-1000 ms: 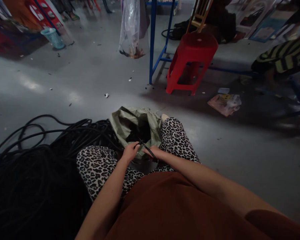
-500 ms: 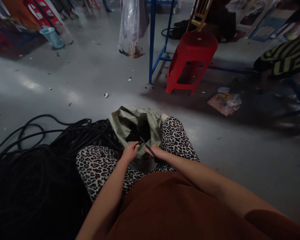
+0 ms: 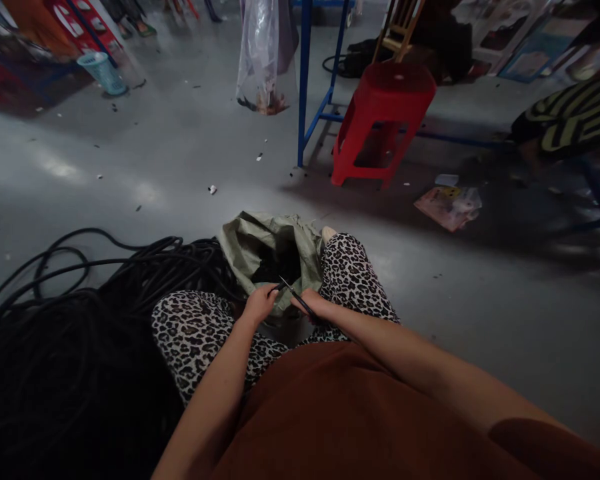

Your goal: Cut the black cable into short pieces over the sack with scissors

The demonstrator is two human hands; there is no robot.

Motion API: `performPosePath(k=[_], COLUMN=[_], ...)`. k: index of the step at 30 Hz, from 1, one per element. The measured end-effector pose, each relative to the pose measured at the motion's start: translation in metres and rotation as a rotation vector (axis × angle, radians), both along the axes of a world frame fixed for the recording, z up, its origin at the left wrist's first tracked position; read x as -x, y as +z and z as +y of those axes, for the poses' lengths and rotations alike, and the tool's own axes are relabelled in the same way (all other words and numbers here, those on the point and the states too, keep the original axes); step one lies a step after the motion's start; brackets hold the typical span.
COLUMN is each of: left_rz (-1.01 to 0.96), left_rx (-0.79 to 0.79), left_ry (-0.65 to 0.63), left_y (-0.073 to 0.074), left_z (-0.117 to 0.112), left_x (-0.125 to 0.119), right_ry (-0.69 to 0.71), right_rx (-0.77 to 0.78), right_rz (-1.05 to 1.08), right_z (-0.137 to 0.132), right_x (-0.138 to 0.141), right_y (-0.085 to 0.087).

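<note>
**Black cable piece (image 3: 296, 301) held at the lap**

Left hand (image 3: 259, 305): grip pinching one end of it. Right hand (image 3: 320, 307): grip closed round the other end. The piece runs straight between the two grips. Green sack (image 3: 247, 243) just beyond them, cable pile (image 3: 80, 320) off to the left grip's side.

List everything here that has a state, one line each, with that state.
left hand, pinched shut on thin black strand
right hand, closed on that strand
green sack, mouth open
black cable pile, loose and tangled
red stool, upright
clear plastic bag, hanging, scraps at bottom
</note>
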State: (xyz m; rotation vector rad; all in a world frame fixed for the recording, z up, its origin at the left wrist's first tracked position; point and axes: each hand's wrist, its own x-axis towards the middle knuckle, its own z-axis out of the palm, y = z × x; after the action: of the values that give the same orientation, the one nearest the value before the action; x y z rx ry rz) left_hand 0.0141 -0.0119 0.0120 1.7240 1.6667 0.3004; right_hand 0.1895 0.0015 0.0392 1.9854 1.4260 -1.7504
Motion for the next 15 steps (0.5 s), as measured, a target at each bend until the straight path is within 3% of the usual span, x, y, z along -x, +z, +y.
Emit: performPosePath(k=[5, 15], left_rz=[0.029, 0.108], left_rx=[0.025, 0.099], left_ry=[-0.01, 0.048], left_y=[0.003, 0.006], left_z=[0.0, 0.001], left_x=[-0.001, 0.001], right_ry=[0.096, 0.096], right_rx=[-0.031, 0.017], right_rz=[-0.002, 0.001], right_z=[0.001, 0.001], right_x=[-0.001, -0.003], right_y=[-0.002, -0.017])
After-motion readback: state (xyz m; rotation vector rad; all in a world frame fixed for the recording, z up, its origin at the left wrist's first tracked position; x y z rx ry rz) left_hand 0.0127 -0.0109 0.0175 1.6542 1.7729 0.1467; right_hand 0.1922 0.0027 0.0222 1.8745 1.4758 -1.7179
